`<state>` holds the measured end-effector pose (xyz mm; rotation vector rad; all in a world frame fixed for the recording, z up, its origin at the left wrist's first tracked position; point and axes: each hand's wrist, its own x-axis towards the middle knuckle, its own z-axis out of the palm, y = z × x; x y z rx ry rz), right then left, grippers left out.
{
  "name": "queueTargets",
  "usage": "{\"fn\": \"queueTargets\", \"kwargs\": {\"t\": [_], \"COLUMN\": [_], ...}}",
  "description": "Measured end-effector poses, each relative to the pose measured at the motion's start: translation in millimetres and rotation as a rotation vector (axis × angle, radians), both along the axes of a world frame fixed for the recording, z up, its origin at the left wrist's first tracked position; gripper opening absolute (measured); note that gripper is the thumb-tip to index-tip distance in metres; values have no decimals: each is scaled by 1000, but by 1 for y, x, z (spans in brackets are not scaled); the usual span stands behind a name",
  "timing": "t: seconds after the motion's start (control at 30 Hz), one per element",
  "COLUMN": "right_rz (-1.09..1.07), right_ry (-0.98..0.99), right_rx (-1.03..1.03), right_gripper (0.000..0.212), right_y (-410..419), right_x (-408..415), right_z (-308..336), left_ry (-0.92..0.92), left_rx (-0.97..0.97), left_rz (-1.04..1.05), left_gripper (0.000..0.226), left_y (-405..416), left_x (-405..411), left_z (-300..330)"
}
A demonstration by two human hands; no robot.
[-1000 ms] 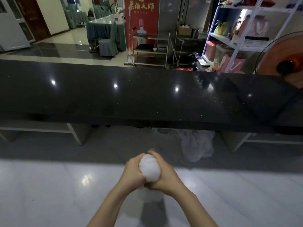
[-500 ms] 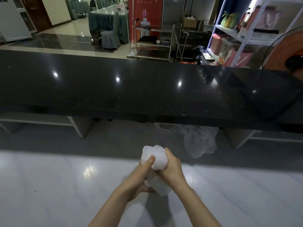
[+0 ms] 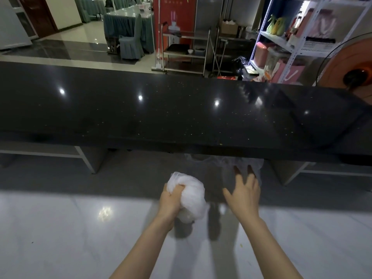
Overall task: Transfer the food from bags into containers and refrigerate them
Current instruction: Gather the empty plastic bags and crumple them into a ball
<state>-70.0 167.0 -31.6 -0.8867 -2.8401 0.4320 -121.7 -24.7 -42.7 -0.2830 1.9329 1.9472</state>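
Observation:
My left hand [image 3: 171,200] squeezes a crumpled white plastic bag [image 3: 192,193] into a ball above the white marble counter [image 3: 60,238]. My right hand [image 3: 244,190] is off the bag, fingers spread, reaching forward toward a clear plastic bag [image 3: 225,164] that lies under the black raised ledge [image 3: 181,113]. No food or container shows in view.
The long black ledge runs across the whole view above a shadowed lower shelf. Behind it stand a metal trolley [image 3: 185,49], a white shelving rack [image 3: 302,37] with boxes, an orange fan [image 3: 354,65] at right and draped tables at the back.
Both hands were pressing the white bag together; now my right hand has let go and moved right and forward, while my left hand keeps the balled bag.

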Motion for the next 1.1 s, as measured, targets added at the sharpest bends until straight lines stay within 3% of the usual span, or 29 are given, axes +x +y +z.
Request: {"fn": "queueTargets", "kwargs": {"t": [0.1,0.2,0.4,0.53,0.63,0.83,0.97,1.1], "right_rz": [11,24,189,446,590,826,953,876], "right_ry": [-178,-226,111,404,424,289,209,338], "right_rx": [51,23,-59,-67,-114,-71,-77,-218], "right_gripper": [82,86,30,34,41,18,15,10], "right_y": [14,16,-9,-48,-70,-96,-105,-105], "right_x": [-6,-5,4,10,13,15,15,26], "right_z": [-13,-31,-49,-41,-36,-36,-39,-20], "left_ry": [27,60,158,148,40,-28,-2,78], "left_rx": [-48,-75,-181,-237,-214,-320,-341,-358], "left_rz": [-7,20,98,129,68,-58,-5,44], "left_gripper": [39,52,58,58,84,110,94,60], "left_y": [-3,-11,-19,-16,-17,-21,-25,-36], "left_x": [-4,-6,-11,-6,-5,-8,-13,-22], "left_z": [-6,-12,-7,12,11,12,-1,-19]}}
